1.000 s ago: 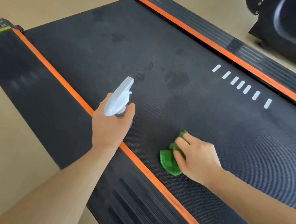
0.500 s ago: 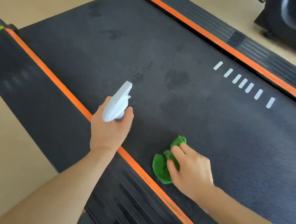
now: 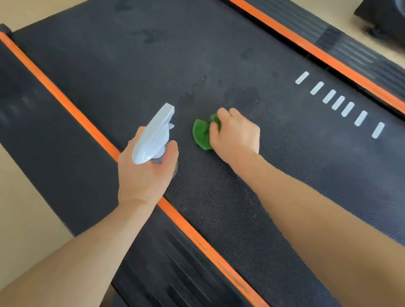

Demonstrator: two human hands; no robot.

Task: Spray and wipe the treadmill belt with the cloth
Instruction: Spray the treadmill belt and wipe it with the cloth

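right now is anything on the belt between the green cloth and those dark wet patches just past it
Nothing visible. The green cloth under the right hand has bare belt between it and the dark wet patches.

Black treadmill belt (image 3: 239, 218), finely dotted in texture, with darker damp blotches (image 3: 241, 95) near the middle. Row of seven short white dashes (image 3: 338, 102) printed toward the right edge. Bright orange stripes (image 3: 61, 97) along both sides, beside black ribbed side rails (image 3: 176, 282). Vivid green cloth (image 3: 202, 133). White spray bottle head (image 3: 155, 134). Plain beige floor (image 3: 5, 208).
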